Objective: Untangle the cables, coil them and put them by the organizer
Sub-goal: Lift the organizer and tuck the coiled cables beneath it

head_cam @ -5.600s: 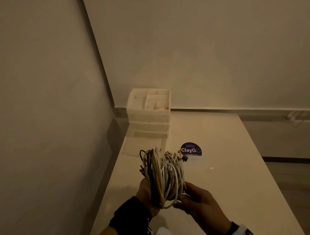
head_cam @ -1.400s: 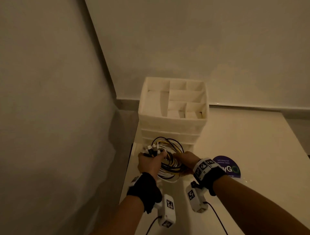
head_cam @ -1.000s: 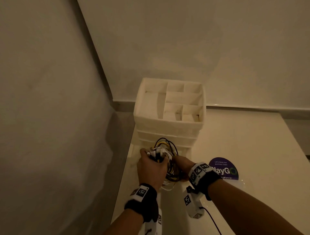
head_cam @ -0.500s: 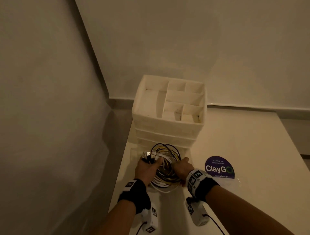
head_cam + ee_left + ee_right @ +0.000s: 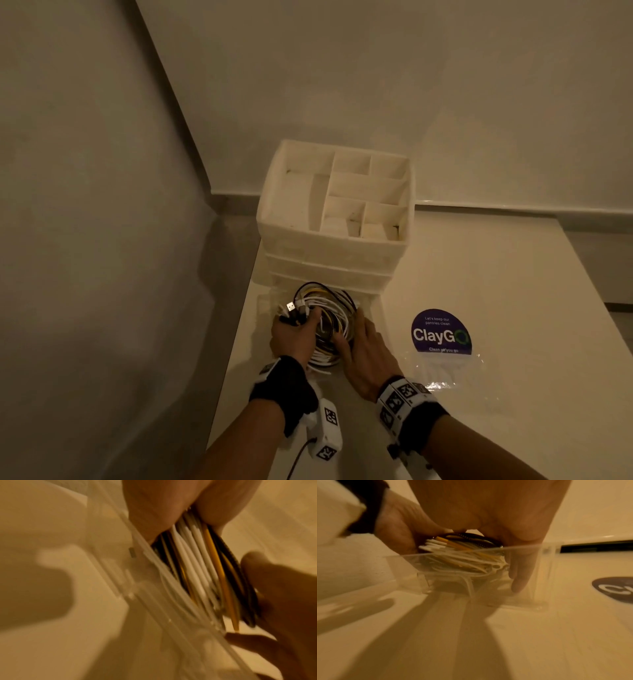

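- A coil of cables (image 5: 323, 318), white, yellow and black, is seen lying in a clear tray (image 5: 265, 305) on the table (image 5: 479, 274), directly at 6 o'clock of the white organizer (image 5: 337, 219) and just in front of its lowest tier.
- The left side of the coil, at 9 o'clock, is gripped by the left hand (image 5: 294, 337); its fingers are curled round the strands where the plug ends are gathered.
- The right hand (image 5: 364, 356) is laid against the coil at 3 o'clock; the thumb is set on the strands and the fingers are held straight along the outer edge, inside the tray's clear wall in the right wrist view.
- In the left wrist view, the strands are shown pressed between thumb and fingers of the left hand, though the picture is blurred.
- A round purple sticker (image 5: 442, 330) reading "ClayGo" is found on the table at 3 o'clock of the coil, near but apart from it.
- Black bands with marker tags are worn on both wrists.
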Demonstrator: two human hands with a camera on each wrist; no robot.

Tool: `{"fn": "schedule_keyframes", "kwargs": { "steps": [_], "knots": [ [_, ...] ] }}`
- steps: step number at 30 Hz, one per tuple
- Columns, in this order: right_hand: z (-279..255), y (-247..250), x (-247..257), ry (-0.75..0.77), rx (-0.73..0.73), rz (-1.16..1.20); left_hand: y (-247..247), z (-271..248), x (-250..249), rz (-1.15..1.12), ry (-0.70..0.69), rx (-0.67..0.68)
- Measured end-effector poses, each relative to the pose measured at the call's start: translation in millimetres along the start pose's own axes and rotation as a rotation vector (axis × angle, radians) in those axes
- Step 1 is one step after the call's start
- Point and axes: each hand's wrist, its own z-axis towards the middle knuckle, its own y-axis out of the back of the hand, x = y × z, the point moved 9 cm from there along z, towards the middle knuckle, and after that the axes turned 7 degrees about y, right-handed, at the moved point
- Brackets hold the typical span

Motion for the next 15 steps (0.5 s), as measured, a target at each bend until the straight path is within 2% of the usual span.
{"fn": "schedule_keyframes", "kwargs": {
  "steps": [3,6,8,11,15],
  "knots": [
    [1,7,8,0.049,-0.025,-0.091,-8,9,-7,0.064,0.062,0.133],
    [4,6,21,0.101,0.070,-0.245,-7,12,-5,0.078,0.075,0.128],
    [8,3,19,0.090,0.072,-0.318,-7,8,1,0.049,0.080,0.126],
    [12,-3,26,0.162,0.000,-0.327,-5,-4,-2,0.124,-0.014,0.073],
    [8,-18,34,0.260,0.033,-0.333,0,-21,-19,0.155,-0.192,0.005]
  ]
}}
